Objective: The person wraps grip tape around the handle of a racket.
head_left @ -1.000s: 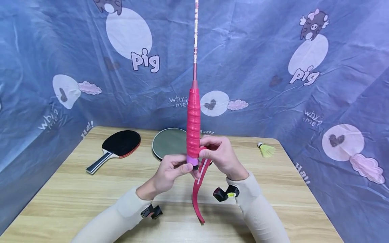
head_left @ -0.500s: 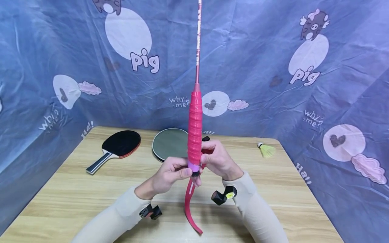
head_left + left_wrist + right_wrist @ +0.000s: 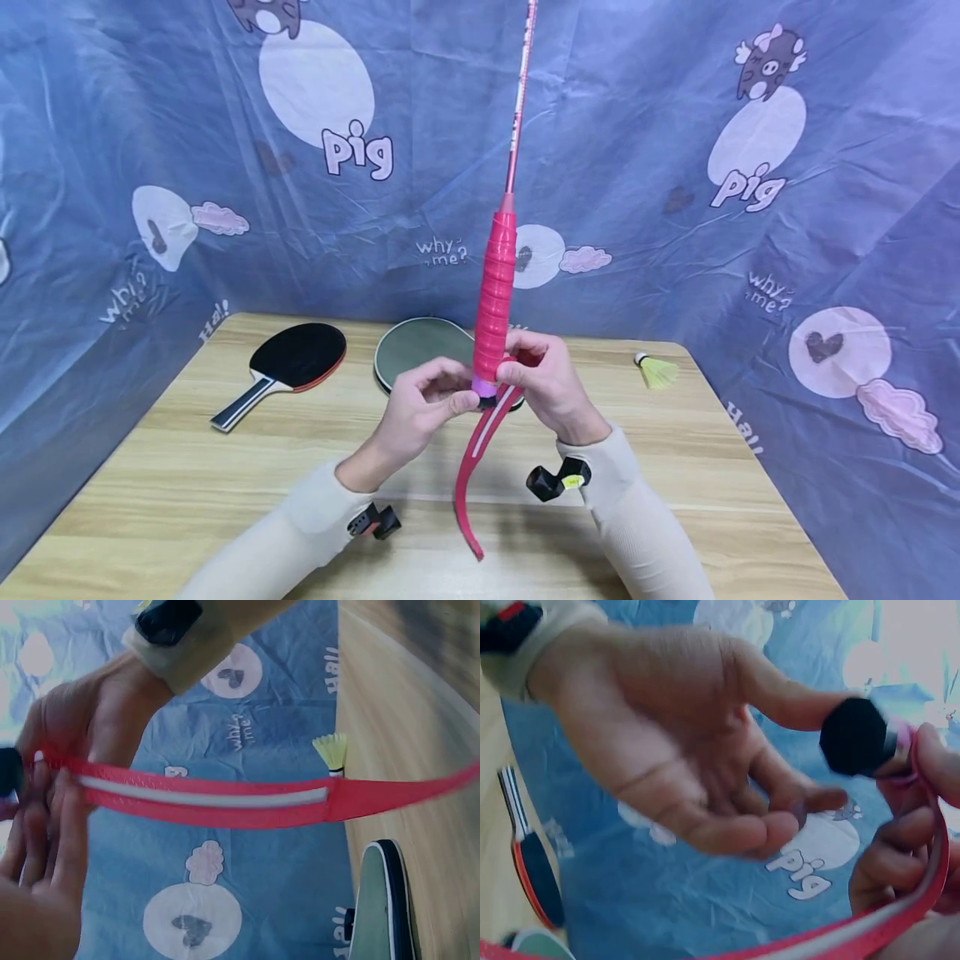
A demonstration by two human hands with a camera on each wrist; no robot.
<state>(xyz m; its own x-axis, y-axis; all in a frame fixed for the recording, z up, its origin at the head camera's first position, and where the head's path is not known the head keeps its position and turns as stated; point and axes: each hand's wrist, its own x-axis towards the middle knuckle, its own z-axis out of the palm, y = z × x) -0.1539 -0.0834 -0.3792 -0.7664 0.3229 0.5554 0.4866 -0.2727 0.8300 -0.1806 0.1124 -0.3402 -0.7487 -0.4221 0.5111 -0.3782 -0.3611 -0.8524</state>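
Note:
A badminton racket [image 3: 516, 125] stands nearly upright, its handle wound in pink-red grip tape [image 3: 497, 287]. A purple band and a black butt cap [image 3: 853, 737] show at the bottom. My left hand [image 3: 420, 408] is at the butt end, thumb against the cap, the other fingers curled loosely beside it. My right hand [image 3: 551, 383] pinches the tape between thumb and fingers at the handle's lower right. From there the loose tail [image 3: 210, 801], with a white strip along it, hangs down over the table. The racket's head is out of view.
On the wooden table [image 3: 645, 500] a black table tennis bat [image 3: 298, 358] lies at the left. Behind my hands is a round green disc with a white rim [image 3: 420, 346]. A yellow shuttlecock [image 3: 656, 371] lies far right. Patterned blue cloth [image 3: 637, 150] stands behind.
The racket's shaft has tilted over to the right. After dipping slightly, my hands and the handle have risen again. The loose tail has swung left.

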